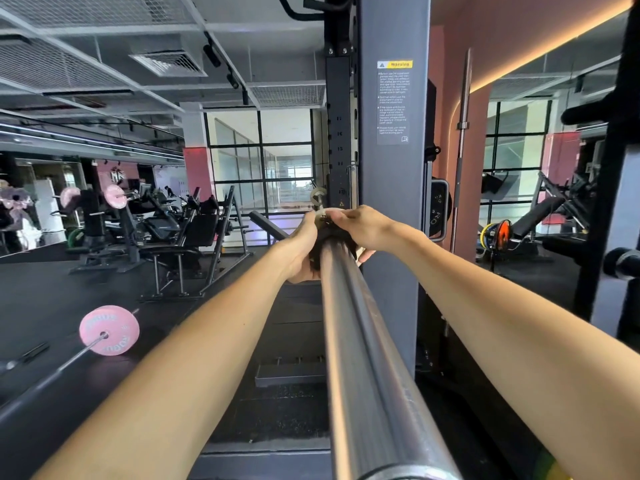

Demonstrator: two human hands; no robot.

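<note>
A long steel barbell sleeve [360, 358] runs from the bottom of the view away from me toward a grey rack upright [393, 188]. At its far end sits a black collar clamp [332, 239] with a pale lever on top. My left hand [303, 249] wraps round the clamp from the left side. My right hand [360, 228] reaches over from the right, its fingers curled on the clamp's top lever. Both arms stretch out on either side of the bar. The underside of the clamp is hidden by my hands.
A pink plate on a barbell [109, 330] lies on the dark floor at left. Benches and machines [187, 237] stand behind it. A spare bar [462, 140] leans upright to the right of the grey post. Mirror and black rack frame [609, 209] fill the right side.
</note>
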